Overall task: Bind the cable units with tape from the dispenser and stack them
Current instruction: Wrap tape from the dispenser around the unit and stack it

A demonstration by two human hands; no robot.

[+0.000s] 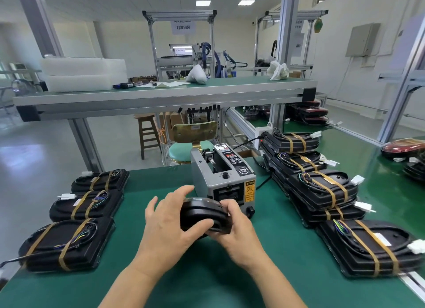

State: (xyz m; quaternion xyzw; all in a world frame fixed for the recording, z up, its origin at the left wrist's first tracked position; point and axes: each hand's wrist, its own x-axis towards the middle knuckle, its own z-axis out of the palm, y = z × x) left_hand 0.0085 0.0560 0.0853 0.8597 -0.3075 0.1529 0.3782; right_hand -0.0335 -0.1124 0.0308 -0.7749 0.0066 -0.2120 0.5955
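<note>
Cable unit (204, 215), black and with no tape visible on it, is held on edge just above the middle of the desk (207, 273), directly in front of the tape dispenser (223, 176). The left hand (165, 227) grips its left end, thumb pressed against the near face and fingers spread and arched over the top. The right hand (234, 229) grips the right end, fingers curled round the upper edge and thumb underneath. The dispenser, a grey box with a yellow caution label on its front, stands near the middle of the desk's far edge. Along the left edge lie three taped units (86, 204) in a row, side by side, each crossed by two tan tape bands (78, 206). Along the right edge are taped stacks (322, 188) of the same black units, overlapping one another from the far corner toward the near one, white connectors poking out to the right.
</note>
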